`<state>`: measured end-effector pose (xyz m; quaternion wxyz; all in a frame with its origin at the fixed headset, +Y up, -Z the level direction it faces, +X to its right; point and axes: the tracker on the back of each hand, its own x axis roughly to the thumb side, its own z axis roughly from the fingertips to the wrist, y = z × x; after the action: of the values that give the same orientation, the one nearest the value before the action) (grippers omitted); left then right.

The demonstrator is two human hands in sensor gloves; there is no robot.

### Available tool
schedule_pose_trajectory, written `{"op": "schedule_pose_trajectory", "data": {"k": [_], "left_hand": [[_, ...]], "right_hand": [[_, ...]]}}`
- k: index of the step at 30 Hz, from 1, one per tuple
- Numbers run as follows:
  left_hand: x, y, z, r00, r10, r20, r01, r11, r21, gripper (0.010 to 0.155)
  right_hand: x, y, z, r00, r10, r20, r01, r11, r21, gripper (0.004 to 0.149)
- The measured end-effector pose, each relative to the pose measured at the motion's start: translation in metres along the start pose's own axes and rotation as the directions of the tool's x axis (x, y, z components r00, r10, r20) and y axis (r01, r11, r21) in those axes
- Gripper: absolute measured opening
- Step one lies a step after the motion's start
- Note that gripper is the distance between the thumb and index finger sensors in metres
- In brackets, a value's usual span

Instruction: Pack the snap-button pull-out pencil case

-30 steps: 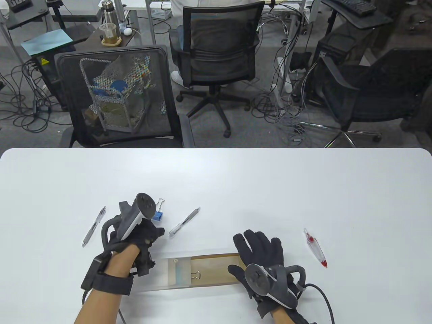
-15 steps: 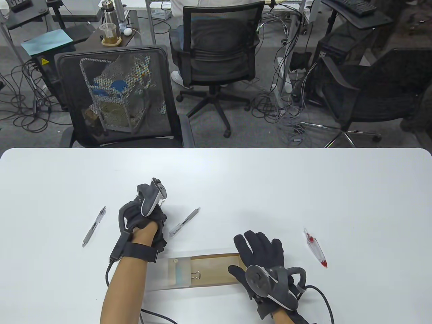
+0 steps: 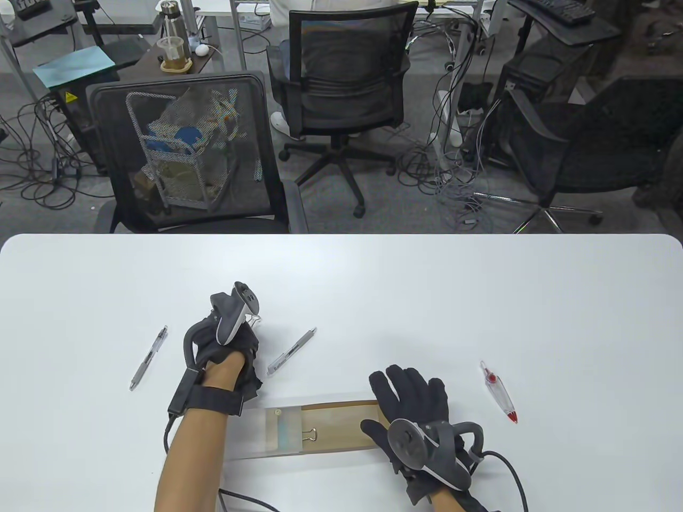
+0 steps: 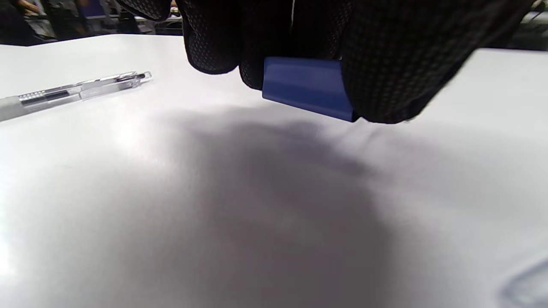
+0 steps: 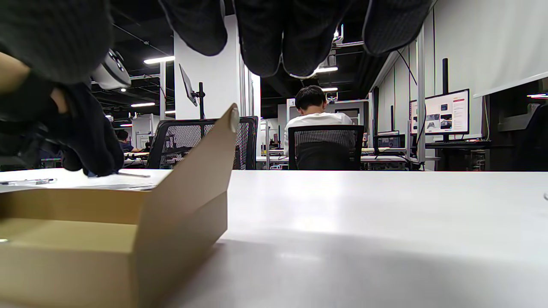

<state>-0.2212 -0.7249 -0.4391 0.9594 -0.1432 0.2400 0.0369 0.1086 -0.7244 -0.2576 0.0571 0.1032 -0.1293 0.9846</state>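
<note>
the left hand [image 3: 229, 352] sits left of centre in the table view, above and to the left of the pencil case [image 3: 315, 429]. in the left wrist view its gloved fingers [image 4: 385, 64] close around a blue binder clip [image 4: 306, 87], pinching it at or just off the table [image 3: 373, 288]; whether the clip is lifted clear i cannot tell.

the coming move, as i judge it, turns on one relation: the case's open tray lies down and to the right of the left hand in the table view, with its long axis running left to right across the lower middle of the frame. the left hand is the nearer one to the clip; the right hand [image 3: 413, 410] is already on the case.

the right hand lies flat, fingers spread, on the right end of the brown drawer [image 5: 107, 239], holding nothing. the drawer is pulled out to the right of the clear sleeve [image 3: 272, 429]. a small metal clip [image 3: 308, 433] lies in the drawer beside the sleeve's mouth.

still outside the case: a pen [image 3: 148, 358] at the left, a second pen [image 3: 291, 351] just right of the left hand, and a red-tipped tool [image 3: 499, 392] at the right.
</note>
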Motion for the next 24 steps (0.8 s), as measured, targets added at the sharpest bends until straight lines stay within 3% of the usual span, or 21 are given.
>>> {"op": "schedule_pose_trajectory", "data": {"k": [6,8,12,18,24], "left_hand": [[-0.015,0.026,0.056,0.94,0.077,0.331,-0.111,0.99,0.086,0.074],[-0.022,0.028,0.085,0.867,0.042,0.497,-0.115,0.986,0.118,0.074],[-0.034,0.015,0.138,0.736,-0.047,0.675,-0.098,0.98,0.175,0.074],[-0.048,-0.019,0.181,0.62,-0.087,0.78,-0.068,0.984,0.165,0.073],[-0.055,-0.038,0.182,0.608,-0.095,0.788,-0.073,0.982,0.174,0.073]], "right_hand": [[0.004,0.001,0.0,1.0,0.011,0.011,-0.011,1.0,0.006,0.078],[0.005,0.001,0.0,1.0,0.017,0.012,-0.017,1.0,0.008,0.078],[0.005,0.001,0.0,1.0,0.023,0.007,-0.023,1.0,0.013,0.078],[0.005,0.003,-0.001,0.999,0.041,-0.001,-0.041,0.999,0.031,0.078],[0.006,0.003,-0.001,0.999,0.053,-0.004,-0.053,0.998,0.035,0.077]]}}
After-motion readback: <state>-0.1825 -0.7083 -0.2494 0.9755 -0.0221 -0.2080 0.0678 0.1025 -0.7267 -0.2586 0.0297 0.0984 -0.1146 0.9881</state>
